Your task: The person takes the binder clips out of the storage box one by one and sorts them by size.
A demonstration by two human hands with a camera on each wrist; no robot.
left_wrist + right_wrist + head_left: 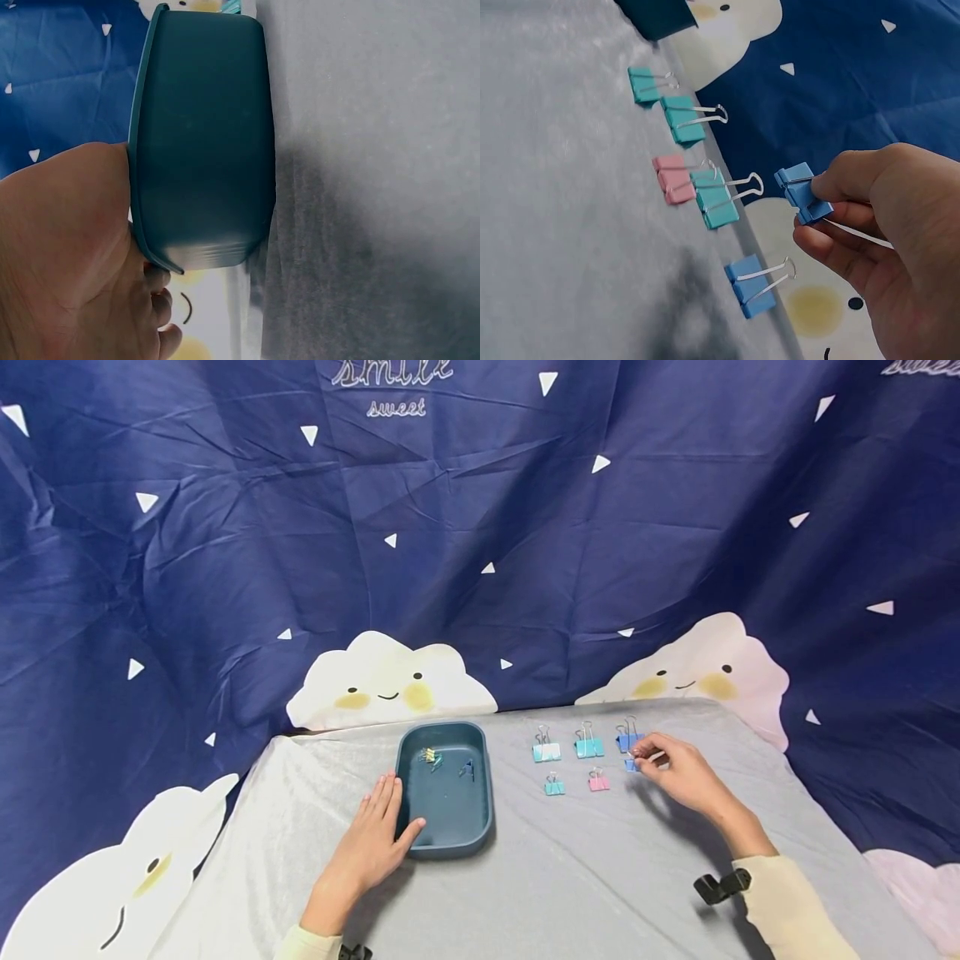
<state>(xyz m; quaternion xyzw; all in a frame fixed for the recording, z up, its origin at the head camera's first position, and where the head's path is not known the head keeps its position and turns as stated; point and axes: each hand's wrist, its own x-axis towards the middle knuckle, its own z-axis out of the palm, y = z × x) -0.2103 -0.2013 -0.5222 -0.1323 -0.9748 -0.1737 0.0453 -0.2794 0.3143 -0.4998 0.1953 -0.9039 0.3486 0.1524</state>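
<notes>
My right hand (678, 772) pinches a small blue binder clip (801, 196) between thumb and fingers, held above the cloth in the right wrist view. Beyond it on the cloth is a larger blue binder clip (627, 742), partly hidden by the hand in the head view. To the left stand two larger teal binder clips (589, 747), with a small pink one (598, 784) and a small teal one (554, 788) in front of them. My left hand (369, 847) rests against the left side of a dark teal tray (450, 810), fingers extended along its rim and thumb spread near its front corner.
Inside the tray lie a little cluster of yellowish and green clips (431, 758) and a dark blue clip (467, 768), too small to make out exactly. Grey cloth (540, 877) covers the table. A navy curtain (450, 593) with clouds hangs behind its far edge.
</notes>
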